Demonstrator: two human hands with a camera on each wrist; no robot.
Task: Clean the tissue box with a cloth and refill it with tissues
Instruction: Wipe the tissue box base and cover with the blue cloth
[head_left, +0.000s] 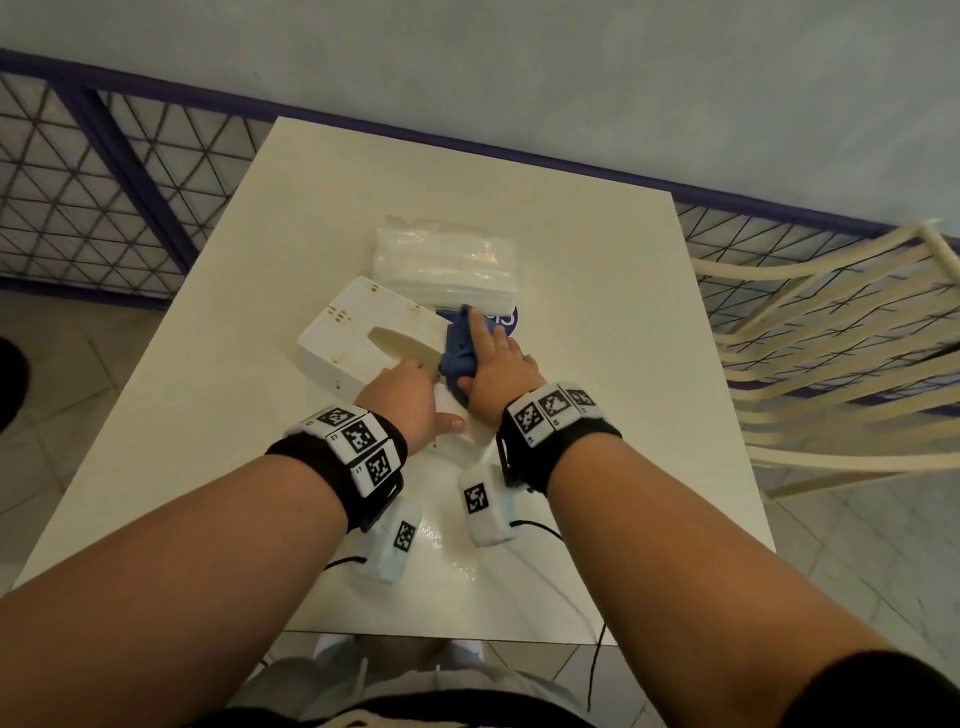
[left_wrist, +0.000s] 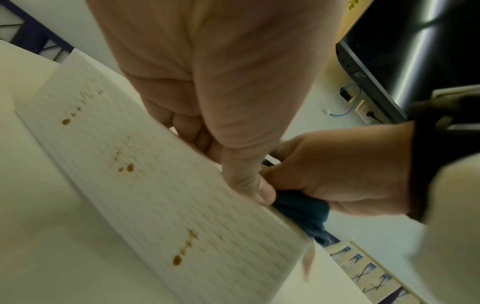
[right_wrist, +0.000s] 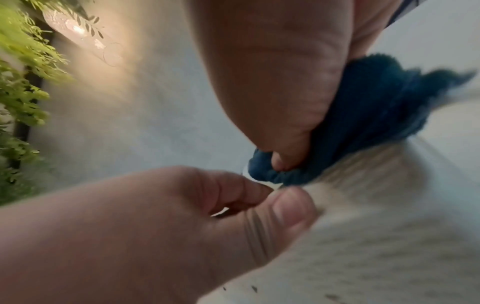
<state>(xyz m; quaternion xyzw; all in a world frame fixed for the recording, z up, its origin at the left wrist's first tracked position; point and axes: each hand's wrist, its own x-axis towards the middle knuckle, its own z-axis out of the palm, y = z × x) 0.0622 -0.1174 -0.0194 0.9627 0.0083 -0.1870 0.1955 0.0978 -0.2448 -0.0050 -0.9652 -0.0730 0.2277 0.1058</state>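
Note:
A white tissue box with an oval slot and brown stains lies tilted on the table. My left hand grips its near end; in the left wrist view the fingers curl over the top edge and the thumb lies on the stained side. My right hand holds a bunched blue cloth against the box's right end, fingers stretched over it and thumb tucked into the cloth. A clear-wrapped pack of tissues lies just behind the box.
The cream table stands against a grey wall. A cream slatted chair is at the right. A blue-framed lattice railing runs along the left. A blue round sticker peeks out beside the tissue pack.

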